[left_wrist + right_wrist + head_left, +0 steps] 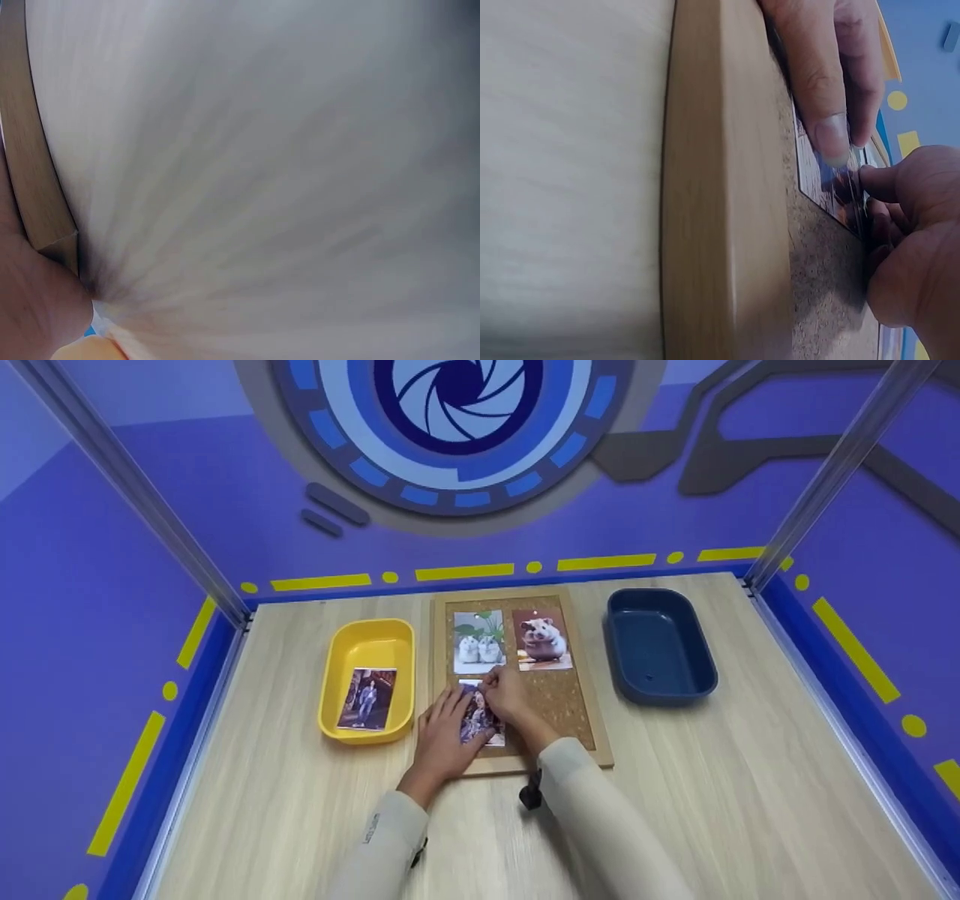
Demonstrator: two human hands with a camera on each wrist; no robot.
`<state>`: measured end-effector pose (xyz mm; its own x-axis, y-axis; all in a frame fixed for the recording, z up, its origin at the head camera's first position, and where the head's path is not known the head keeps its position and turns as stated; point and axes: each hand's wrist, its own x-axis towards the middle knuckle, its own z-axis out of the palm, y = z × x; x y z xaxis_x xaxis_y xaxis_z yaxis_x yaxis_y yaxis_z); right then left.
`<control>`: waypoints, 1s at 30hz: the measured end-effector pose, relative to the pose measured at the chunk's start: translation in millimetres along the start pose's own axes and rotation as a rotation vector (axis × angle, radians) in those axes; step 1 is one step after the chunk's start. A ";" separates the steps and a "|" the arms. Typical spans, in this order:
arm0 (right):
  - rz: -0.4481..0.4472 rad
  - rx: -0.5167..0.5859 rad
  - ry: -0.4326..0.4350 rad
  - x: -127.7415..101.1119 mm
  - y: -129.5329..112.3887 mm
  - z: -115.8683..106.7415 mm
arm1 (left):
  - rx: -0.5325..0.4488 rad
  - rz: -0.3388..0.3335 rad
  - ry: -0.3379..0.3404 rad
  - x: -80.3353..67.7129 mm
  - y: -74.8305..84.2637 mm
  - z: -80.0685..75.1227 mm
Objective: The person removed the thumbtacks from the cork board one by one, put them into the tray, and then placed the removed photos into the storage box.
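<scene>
A framed cork board (559, 701) lies on the table. On its lower left is a photo of a person (475, 720). My left hand (444, 739) holds this photo flat with extended fingers, the thumb resting on its lower part, as the right wrist view shows. At the photo's top edge, my right hand (511, 697) has curled fingers pinched together; whatever small thing they hold is hidden. Above are a photo of two hamsters (478, 645) and a photo of one hamster (543, 641), each with a small pale dot at its top.
To the left of the board stands a yellow tray (330, 682) with another photo of a person (367, 699) inside. A dark blue tray (664, 690) is at the right. Blue-purple panels (187, 495) enclose the wooden table (750, 780) at the back and sides.
</scene>
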<state>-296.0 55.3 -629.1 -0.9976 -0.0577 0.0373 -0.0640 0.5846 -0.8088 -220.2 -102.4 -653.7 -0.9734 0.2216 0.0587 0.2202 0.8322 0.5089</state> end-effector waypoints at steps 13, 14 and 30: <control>0.049 0.105 -0.060 -0.8 2.7 -8.2 | 0.004 0.003 0.009 -1.4 0.8 0.0; 0.057 0.107 -0.063 -0.9 3.0 -9.2 | -0.002 0.006 0.010 -1.5 1.0 -0.2; 0.158 0.426 0.000 3.4 9.0 -21.2 | -0.039 -0.002 0.007 -0.8 1.6 -3.5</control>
<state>-300.5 77.5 -623.8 -0.9943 0.0052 -0.1064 0.1053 0.2010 -0.9739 -219.2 -103.0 -649.9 -0.9742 0.2165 0.0639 0.2160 0.8120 0.5422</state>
